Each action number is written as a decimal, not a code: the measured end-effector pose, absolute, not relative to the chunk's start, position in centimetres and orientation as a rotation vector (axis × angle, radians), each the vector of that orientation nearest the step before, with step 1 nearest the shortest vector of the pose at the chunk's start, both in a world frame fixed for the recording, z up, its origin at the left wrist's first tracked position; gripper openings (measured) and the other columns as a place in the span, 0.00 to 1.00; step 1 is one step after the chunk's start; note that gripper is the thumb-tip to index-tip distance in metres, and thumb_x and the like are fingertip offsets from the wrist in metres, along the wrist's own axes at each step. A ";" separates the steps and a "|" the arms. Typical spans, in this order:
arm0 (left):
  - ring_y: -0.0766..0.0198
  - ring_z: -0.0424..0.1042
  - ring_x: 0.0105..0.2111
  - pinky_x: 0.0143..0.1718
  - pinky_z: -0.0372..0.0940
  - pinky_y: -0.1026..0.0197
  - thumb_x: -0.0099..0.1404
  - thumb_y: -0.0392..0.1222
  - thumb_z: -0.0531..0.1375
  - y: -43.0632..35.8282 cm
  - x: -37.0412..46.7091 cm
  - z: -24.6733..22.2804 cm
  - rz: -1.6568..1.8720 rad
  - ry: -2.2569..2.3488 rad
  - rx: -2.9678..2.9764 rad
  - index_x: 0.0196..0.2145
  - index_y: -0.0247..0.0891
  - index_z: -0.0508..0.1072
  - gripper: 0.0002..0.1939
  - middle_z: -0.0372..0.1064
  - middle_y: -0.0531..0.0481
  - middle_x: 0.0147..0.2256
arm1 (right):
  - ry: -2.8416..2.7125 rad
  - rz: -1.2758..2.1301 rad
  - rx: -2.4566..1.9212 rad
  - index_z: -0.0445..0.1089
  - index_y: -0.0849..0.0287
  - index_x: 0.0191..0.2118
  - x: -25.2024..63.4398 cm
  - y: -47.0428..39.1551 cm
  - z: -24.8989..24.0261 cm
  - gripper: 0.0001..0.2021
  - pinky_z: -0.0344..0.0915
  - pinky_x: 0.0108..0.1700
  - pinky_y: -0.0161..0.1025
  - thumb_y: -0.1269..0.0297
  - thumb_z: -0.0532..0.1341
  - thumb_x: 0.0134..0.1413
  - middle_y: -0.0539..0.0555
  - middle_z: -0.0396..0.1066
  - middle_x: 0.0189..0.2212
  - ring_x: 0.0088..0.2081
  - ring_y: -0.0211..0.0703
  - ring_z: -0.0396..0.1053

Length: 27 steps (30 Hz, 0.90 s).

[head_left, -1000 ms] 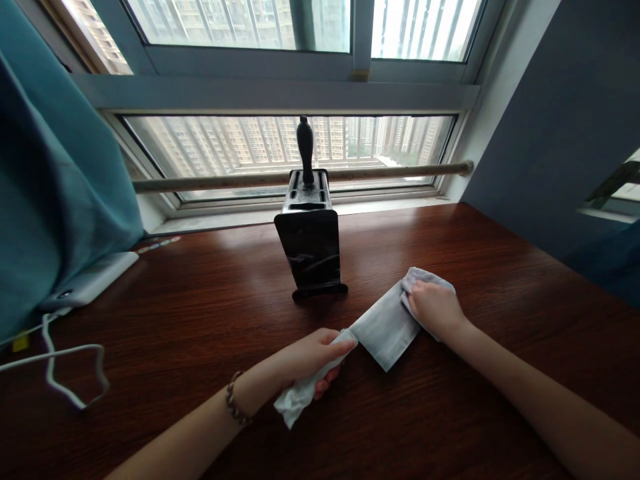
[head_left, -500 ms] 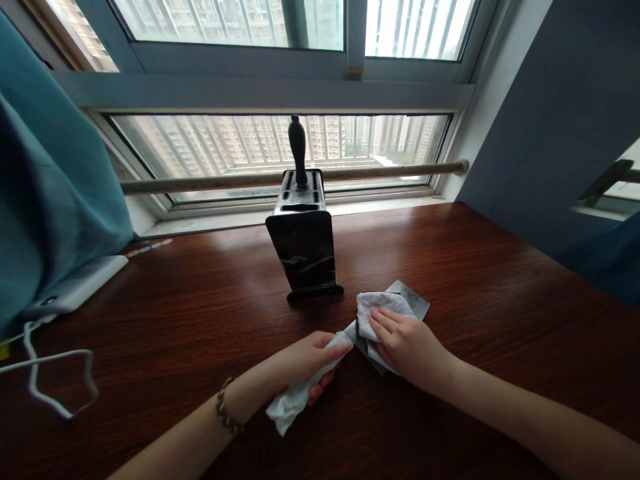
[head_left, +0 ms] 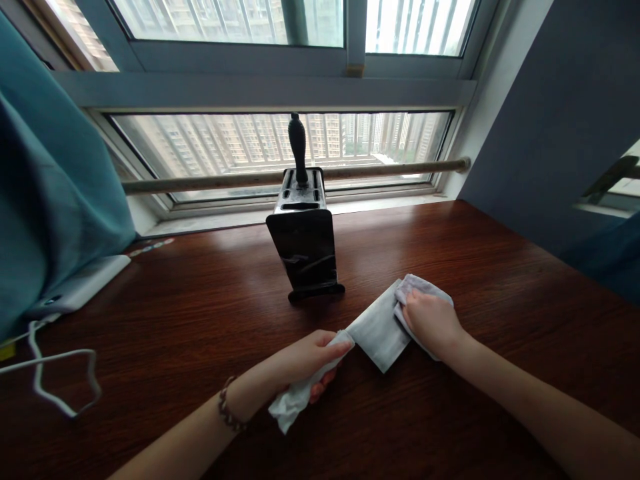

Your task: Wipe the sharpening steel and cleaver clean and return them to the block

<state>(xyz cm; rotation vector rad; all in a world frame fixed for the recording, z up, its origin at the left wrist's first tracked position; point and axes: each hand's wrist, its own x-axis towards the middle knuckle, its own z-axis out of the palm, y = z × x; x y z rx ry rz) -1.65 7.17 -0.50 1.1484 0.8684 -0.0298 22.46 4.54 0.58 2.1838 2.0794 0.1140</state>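
A broad metal blade, like a cleaver's, lies flat at the centre right above the table. Its handle is wrapped in white tissue, and my left hand is closed round that wrapped handle. My right hand, fingers bunched, presses a pale folded cloth at the blade's far right end. The cloth covers that edge of the blade and hangs past it; the fingertips are hidden in it.
Behind the blade stands a black knife block with one black-handled tool in it. At the left are a white device, a white cable and a blue curtain. A window runs behind the wooden table.
My right hand has slid the cloth right along the blade to its far end, uncovering most of the metal. My left hand keeps its hold on the wrapped handle.
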 end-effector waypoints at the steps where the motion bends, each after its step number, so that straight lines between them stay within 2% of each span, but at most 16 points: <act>1: 0.73 0.56 0.10 0.11 0.50 0.72 0.59 0.62 0.54 7.2 -1.6 -0.5 -0.029 0.866 1.148 0.33 0.39 0.58 0.22 0.57 0.60 0.15 | 2.040 0.120 2.208 0.73 0.67 0.36 22.6 4.7 0.6 0.16 0.70 0.35 0.47 0.68 0.48 0.60 0.63 0.73 0.36 0.37 0.55 0.73; 4: 0.73 0.55 0.10 0.11 0.50 0.72 0.59 0.61 0.54 7.2 -1.6 -0.6 -0.022 0.854 1.146 0.33 0.39 0.58 0.21 0.57 0.60 0.15 | 1.991 0.154 2.249 0.73 0.65 0.33 22.9 4.8 0.7 0.16 0.68 0.28 0.46 0.66 0.49 0.60 0.62 0.73 0.31 0.32 0.55 0.73; 10: 0.73 0.56 0.10 0.11 0.50 0.72 0.59 0.61 0.54 7.2 -1.7 -0.7 -0.021 0.846 1.157 0.33 0.39 0.58 0.21 0.57 0.60 0.15 | 2.040 0.200 2.140 0.73 0.67 0.33 22.9 4.8 0.6 0.17 0.67 0.28 0.44 0.71 0.47 0.59 0.65 0.72 0.30 0.31 0.54 0.73; 13: 0.74 0.56 0.10 0.11 0.50 0.73 0.60 0.61 0.54 7.2 -1.7 -0.6 -0.024 0.844 1.156 0.34 0.39 0.58 0.21 0.57 0.60 0.16 | 2.240 0.215 1.995 0.72 0.69 0.35 22.7 4.8 0.5 0.15 0.68 0.35 0.46 0.73 0.48 0.58 0.65 0.72 0.32 0.35 0.54 0.72; 17: 0.74 0.56 0.10 0.11 0.49 0.72 0.59 0.61 0.54 7.2 -1.7 -0.4 -0.028 0.853 1.161 0.34 0.38 0.59 0.21 0.57 0.60 0.16 | 2.753 0.147 1.665 0.71 0.70 0.41 22.2 4.2 0.4 0.13 0.65 0.48 0.45 0.73 0.51 0.55 0.65 0.71 0.42 0.47 0.53 0.68; 21: 0.73 0.56 0.10 0.11 0.49 0.71 0.59 0.62 0.54 7.2 -1.6 -0.2 -0.037 0.876 1.178 0.34 0.38 0.59 0.23 0.57 0.60 0.16 | 3.157 0.046 1.344 0.69 0.68 0.47 21.6 3.5 0.3 0.16 0.64 0.52 0.42 0.70 0.53 0.55 0.61 0.69 0.48 0.50 0.49 0.66; 27: 0.73 0.56 0.10 0.11 0.50 0.71 0.57 0.64 0.54 7.2 -1.6 -0.5 -0.042 0.904 1.182 0.32 0.38 0.57 0.24 0.58 0.60 0.15 | 3.384 -0.241 0.960 0.66 0.67 0.51 21.2 3.4 0.4 0.18 0.57 0.59 0.38 0.69 0.53 0.56 0.57 0.68 0.51 0.56 0.43 0.60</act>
